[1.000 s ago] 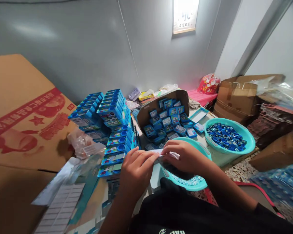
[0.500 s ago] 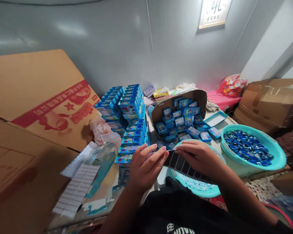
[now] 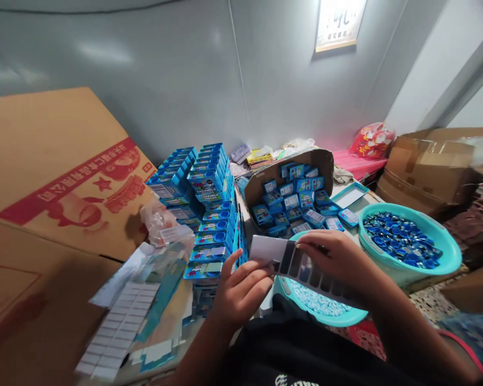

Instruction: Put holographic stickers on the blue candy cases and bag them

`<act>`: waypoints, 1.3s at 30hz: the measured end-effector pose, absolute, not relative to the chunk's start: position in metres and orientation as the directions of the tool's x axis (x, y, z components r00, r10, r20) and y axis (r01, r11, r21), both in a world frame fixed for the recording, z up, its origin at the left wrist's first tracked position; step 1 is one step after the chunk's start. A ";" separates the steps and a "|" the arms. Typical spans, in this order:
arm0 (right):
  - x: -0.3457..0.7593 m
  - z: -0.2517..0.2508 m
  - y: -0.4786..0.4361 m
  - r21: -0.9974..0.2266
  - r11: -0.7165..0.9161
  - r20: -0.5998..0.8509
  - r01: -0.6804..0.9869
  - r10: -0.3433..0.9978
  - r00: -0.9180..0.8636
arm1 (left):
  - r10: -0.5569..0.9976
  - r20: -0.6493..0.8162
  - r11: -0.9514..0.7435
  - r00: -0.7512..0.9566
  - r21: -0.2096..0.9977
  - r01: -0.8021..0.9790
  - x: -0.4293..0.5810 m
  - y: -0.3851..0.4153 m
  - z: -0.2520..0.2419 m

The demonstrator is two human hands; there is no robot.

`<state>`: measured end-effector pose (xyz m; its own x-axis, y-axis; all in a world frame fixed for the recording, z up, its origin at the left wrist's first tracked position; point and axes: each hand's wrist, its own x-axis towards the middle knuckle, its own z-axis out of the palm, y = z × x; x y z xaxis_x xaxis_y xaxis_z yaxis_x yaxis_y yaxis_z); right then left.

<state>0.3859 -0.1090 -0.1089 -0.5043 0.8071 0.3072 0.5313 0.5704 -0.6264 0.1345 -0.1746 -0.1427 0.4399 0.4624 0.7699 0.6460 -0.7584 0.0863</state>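
Note:
A strip of dark rectangular stickers on pale backing (image 3: 269, 250) is stretched between my hands, with a bare white stretch at its left end. My left hand (image 3: 243, 287) is closed on the lower edge of that end, index finger raised. Thumb and fingers of my right hand (image 3: 338, 260) pinch the upper edge farther along and hide part of the strip. Just left of my left hand stand stacked blue candy boxes (image 3: 209, 241). Beneath the strip sits a turquoise basin (image 3: 346, 320) of small pale-blue pieces.
An open carton (image 3: 261, 185) of small blue boxes lies behind my hands. On the right is another turquoise basin (image 3: 453, 249) with blue wrapped pieces. Printed white sticker sheets (image 3: 118, 324) lie at left, beside a large cardboard box (image 3: 60, 161).
The strip has turned so its white end and sticker faces show more fully. My left hand has shifted slightly lower. The whole view has swung a little to the right.

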 end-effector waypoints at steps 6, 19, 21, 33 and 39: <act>0.429 -0.179 -0.080 -0.730 0.163 0.025 0.664 0.977 -0.212 | 0.647 0.740 -0.712 0.185 0.500 0.493 0.136 -0.183 -0.140; 0.387 -0.268 -0.074 -0.680 0.147 0.056 0.718 0.987 -0.149 | 0.772 0.134 -0.177 -0.621 0.984 -0.008 0.086 -0.188 -0.099; 0.358 -0.232 -0.070 -0.729 0.311 0.154 0.610 0.943 -0.296 | 0.765 0.175 -0.182 -0.620 0.982 0.052 0.085 -0.182 -0.096; 0.226 -0.121 -0.072 -0.968 0.092 0.205 -0.234 0.826 -0.525 | 0.829 0.127 -0.092 -0.545 0.992 0.091 0.076 -0.142 -0.100; 0.211 -0.140 -0.054 -0.987 0.053 0.124 -0.150 0.847 -0.518 | 0.836 0.231 0.147 -0.498 0.781 0.608 0.064 -0.130 -0.097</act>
